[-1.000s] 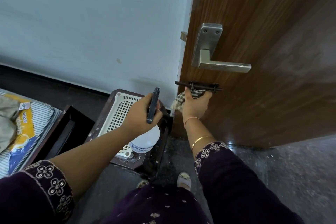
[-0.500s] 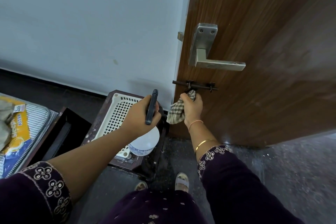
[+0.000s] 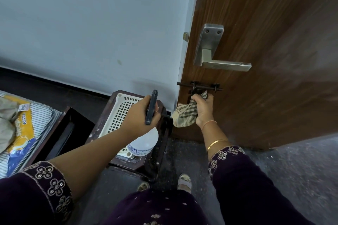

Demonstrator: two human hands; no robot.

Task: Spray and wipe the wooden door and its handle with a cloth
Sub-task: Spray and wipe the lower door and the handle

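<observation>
Just under the sliding bolt (image 3: 199, 86), at six o'clock from the lever handle (image 3: 220, 64), the right hand (image 3: 203, 109) is seen with the checked cloth (image 3: 183, 118) bunched in its curled fingers. A second ago the cloth was pressed up against the bolt. Now it has been drawn down off it, and a loose tail is left hanging toward seven o'clock. The bolt is judged done, with the handle and the lower panel likely still owed a wipe.

At nine o'clock from the cloth, the spray bottle (image 3: 144, 140) is kept gripped by the left hand (image 3: 140, 115), fingers wrapped round its dark trigger neck.

The wooden door (image 3: 265, 23) fills the view from twelve to four o'clock, in brown, straight-grained, faintly glossy veneer. The handle is brushed metal, square-edged and L-shaped. The bolt is a thin dark rod, the cloth soft and woven, and the bottle's body rounded, translucent white plastic.
</observation>
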